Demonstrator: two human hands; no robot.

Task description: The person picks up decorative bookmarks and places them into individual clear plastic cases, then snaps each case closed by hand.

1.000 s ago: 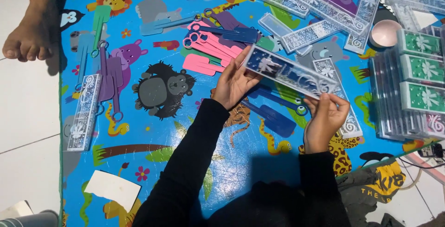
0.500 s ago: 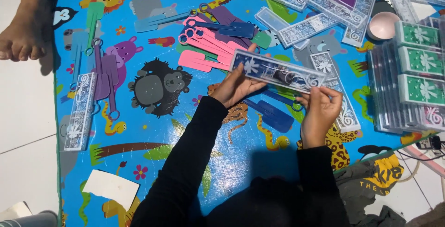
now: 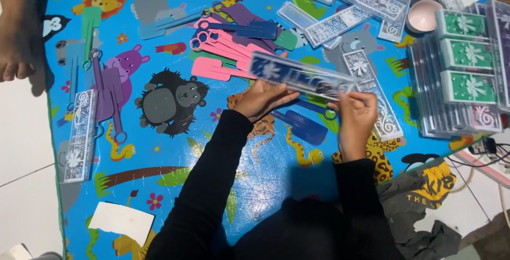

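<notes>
Near the play mat's (image 3: pixel 159 180) left edge lies a patterned sleeve (image 3: pixel 81 135). At centre, the left hand (image 3: pixel 261 99) cradles a long clear patterned box (image 3: pixel 302 75) from below; the right hand (image 3: pixel 355 115) pinches its right end. It is probably light, thin and easily creased (best held by its ends). Green-topped boxes (image 3: pixel 465 55) stack along the right edge.

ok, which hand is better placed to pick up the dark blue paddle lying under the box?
Probably right. The right hand pinches only the end of the clear patterned box and hangs just beside the dark blue paddle. The left hand supports the box's middle from beneath.
</notes>
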